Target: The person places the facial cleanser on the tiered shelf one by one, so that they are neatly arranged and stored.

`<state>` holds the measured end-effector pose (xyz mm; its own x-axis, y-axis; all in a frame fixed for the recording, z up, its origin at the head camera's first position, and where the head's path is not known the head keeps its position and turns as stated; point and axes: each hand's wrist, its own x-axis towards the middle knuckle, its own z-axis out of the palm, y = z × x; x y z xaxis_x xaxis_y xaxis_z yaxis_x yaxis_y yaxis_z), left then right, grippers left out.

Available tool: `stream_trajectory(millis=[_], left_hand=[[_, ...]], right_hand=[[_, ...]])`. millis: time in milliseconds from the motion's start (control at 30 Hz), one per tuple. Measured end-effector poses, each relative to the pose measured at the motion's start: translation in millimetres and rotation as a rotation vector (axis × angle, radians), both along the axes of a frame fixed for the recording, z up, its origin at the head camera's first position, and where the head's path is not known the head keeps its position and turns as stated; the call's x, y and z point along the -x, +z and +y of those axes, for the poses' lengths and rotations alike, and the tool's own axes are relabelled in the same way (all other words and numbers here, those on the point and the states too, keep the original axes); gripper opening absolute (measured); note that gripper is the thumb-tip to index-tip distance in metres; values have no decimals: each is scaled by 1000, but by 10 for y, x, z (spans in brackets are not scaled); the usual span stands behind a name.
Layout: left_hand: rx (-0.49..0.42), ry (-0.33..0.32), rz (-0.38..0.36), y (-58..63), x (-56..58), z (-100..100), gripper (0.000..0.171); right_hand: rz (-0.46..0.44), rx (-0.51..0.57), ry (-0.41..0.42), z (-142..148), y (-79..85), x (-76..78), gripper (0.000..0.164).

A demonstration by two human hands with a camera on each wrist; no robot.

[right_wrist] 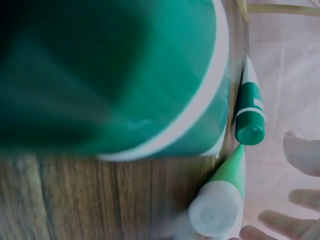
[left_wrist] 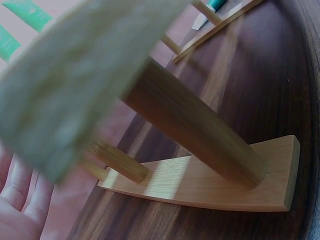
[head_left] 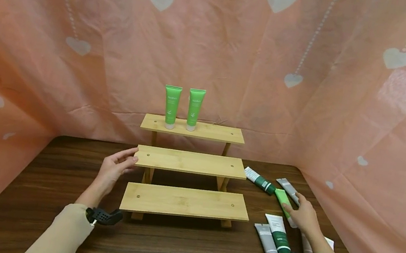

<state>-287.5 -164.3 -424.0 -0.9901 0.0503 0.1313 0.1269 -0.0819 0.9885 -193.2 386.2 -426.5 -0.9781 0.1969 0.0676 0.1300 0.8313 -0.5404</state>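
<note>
My left hand [head_left: 115,170] is at the left end of the middle tier [head_left: 190,162] of a three-step wooden stand, fingertips right at its edge. In the left wrist view, some of its fingers [left_wrist: 17,187] show relaxed beside the blurred board. Over at the right, my right hand [head_left: 303,215] hovers above a light green tube [head_left: 283,197] lying on the table, thumb and fingers apart. The right wrist view shows that tube's white cap [right_wrist: 215,209] near the spread fingers [right_wrist: 285,222]. Two green tubes, one left [head_left: 171,105] and one right [head_left: 194,108], stand upright on the top tier.
A white-and-green tube [head_left: 260,180] lies by the stand, and a grey tube [head_left: 287,189] lies behind my right hand. Nearer me, another white-and-green tube [head_left: 279,235] lies against a silver tube [head_left: 270,250]. More tubes are partly hidden under my right forearm. Pink cloth [head_left: 214,57] encloses the table [head_left: 174,247].
</note>
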Motion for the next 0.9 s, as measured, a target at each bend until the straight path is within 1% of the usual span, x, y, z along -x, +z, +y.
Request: stream_trajectory(millis=[100,267,400,567,667,767,900], left_hand=[[-1,-4,-1,-1,-7,-2,51],[-7,-7,4,-8,-4,-4,52],[-18,-7,2,-6,-6,-3,53],[-5,1,-2,-12,-5,7,52],[-1,3,-3,-22,-8,6,52],[0,-5,0,-28,-5,5,53],[-15,-4,-4,-22,0,0,53]], right_hand=[[-2,-43,16,-13,-15,42,76],[72,-150,65,-18,-130,114,67],[87,-182,84,-31,-211,154,62],[75,-202,74,-58,-282,164,62],[82,-215,55,-69,-313,164,58],[104,-237,37,-66,-347,170,51],[142,-263,51,-68,-367,183,45]])
